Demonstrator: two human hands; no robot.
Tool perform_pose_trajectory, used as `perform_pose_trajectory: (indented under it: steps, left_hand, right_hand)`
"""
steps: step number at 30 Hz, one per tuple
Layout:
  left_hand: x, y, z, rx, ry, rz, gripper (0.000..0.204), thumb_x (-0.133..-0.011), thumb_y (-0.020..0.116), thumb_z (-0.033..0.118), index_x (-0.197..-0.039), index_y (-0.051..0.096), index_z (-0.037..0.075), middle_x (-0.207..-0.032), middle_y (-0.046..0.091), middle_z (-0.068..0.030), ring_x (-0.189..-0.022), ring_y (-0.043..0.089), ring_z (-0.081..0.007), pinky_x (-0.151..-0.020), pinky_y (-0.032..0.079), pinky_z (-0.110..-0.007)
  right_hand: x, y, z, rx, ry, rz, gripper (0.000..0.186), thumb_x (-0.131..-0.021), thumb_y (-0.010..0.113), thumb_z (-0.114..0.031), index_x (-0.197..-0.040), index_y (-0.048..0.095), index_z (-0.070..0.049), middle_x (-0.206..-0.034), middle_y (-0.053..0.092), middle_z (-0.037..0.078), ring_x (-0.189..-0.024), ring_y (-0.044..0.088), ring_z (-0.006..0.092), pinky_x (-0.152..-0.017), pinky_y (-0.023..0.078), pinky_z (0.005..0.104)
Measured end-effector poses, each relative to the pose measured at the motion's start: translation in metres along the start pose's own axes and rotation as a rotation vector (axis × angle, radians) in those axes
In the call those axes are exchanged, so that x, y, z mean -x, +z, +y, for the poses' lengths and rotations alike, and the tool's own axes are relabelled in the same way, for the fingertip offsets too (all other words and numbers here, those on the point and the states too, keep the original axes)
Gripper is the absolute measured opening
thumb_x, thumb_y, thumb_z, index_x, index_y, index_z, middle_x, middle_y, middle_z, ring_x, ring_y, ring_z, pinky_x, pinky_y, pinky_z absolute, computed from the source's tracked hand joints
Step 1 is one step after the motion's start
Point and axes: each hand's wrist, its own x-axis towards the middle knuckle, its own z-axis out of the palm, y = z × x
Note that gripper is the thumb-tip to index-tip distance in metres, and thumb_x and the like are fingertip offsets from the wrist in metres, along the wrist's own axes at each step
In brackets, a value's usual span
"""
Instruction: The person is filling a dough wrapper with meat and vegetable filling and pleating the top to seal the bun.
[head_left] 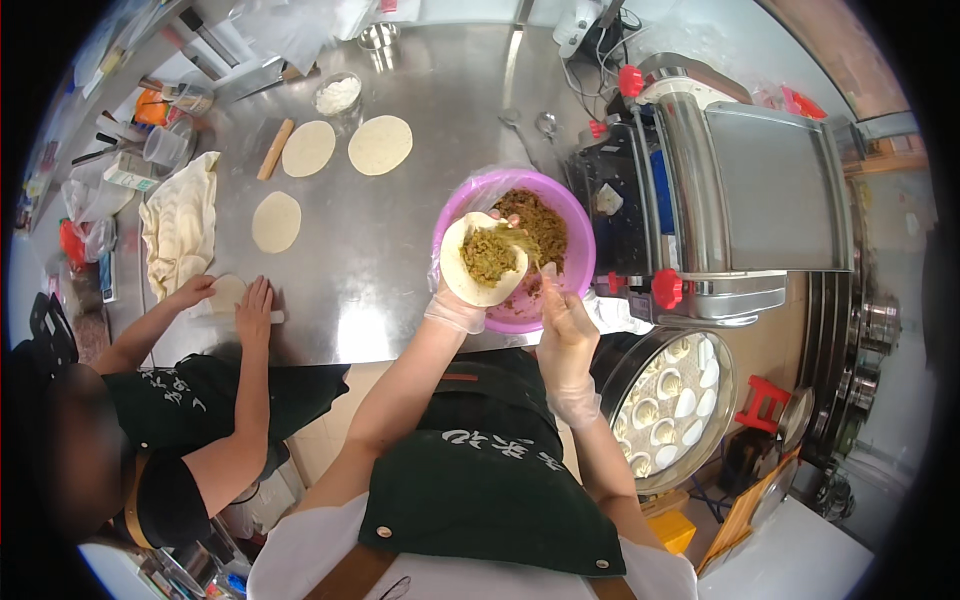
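On my gloved left hand [455,310] rests a round dough wrapper [457,272] with a mound of chopped green-brown filling [488,257] on it; my fingertips curl at its upper edge. My gloved right hand [566,335] grips a pale spoon-like utensil [547,274], its upper end among filling at the wrapper's right side and partly hidden. Both hands are over a pink bowl [580,225] of the same filling, with clear plastic at its left side. The wrapper covers much of the bowl's left part.
Left, a co-worker's hands [250,305] press a rolling tool on dough at the steel table [370,250], near wrappers [380,145], cloth [177,225] and a wooden pin [275,148]. Right stand a roller machine [760,180] and, below, a round tray [723,405] of shaped dough.
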Motion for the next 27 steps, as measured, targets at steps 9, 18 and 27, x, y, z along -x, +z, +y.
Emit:
perform_pose_trajectory:
  steps: [9,18,27]
  left_hand:
    - [0.004,-0.003,-0.008,0.079,-0.055,0.002,0.039,-0.101,0.044,0.032,-0.129,0.056,0.006,-0.134,0.055,-0.0185,-0.125,0.053,-0.0349,-0.104,0.047,-0.052]
    - [0.005,-0.012,0.001,0.049,0.012,-0.007,0.037,-0.100,0.046,0.032,-0.124,0.058,0.007,-0.130,0.058,-0.0186,-0.121,0.056,-0.0352,-0.101,0.048,-0.051]
    - [0.061,-0.021,0.045,-0.002,0.083,0.086,0.031,-0.097,0.053,0.032,-0.117,0.058,0.008,-0.127,0.057,-0.0172,-0.121,0.054,-0.0357,-0.101,0.049,-0.049]
  right_hand:
    - [0.019,0.020,0.032,0.270,-0.203,0.037,0.058,-0.067,0.060,0.010,-0.123,0.067,-0.007,-0.078,0.059,0.005,-0.062,0.062,0.0221,-0.052,0.052,0.0317]
    - [0.008,0.004,0.036,-0.352,0.387,-0.067,0.038,-0.090,0.056,0.009,-0.127,0.062,0.000,-0.111,0.069,0.015,-0.099,0.065,0.0165,-0.085,0.051,0.0276]
    - [-0.028,0.025,0.085,0.555,0.300,-0.672,0.020,-0.083,0.058,-0.005,-0.097,0.071,0.003,-0.086,0.069,0.025,-0.091,0.069,0.0391,-0.077,0.055,0.0469]
